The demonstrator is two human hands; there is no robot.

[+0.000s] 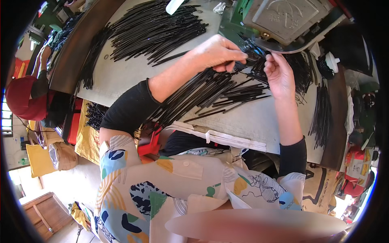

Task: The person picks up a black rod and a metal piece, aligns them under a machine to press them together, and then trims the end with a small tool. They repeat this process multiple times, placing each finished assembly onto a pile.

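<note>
At the lower edge of a grey metal machine head (283, 18), both my hands are raised over a pale worktable. My left hand (221, 54) is closed, its thumb and index finger pinched at the machine; what lies between them is too small to make out. To the right, my right hand (280, 76) has its fingers curled with the tips drawn together just under the machine's rim. Whatever it holds is hidden. A dark tangle of thin black rods (300, 73) lies behind and beside it. Below my left hand, loose black rods (190, 97) lie spread, with a shorter row (245, 94) beside them.
A large pile of black rods (156, 34) covers the far left of the table. Another bundle (321, 117) lies along the right edge. A white strip (239, 141) runs along the near edge. Another person in a red garment (26, 97) is at the far left.
</note>
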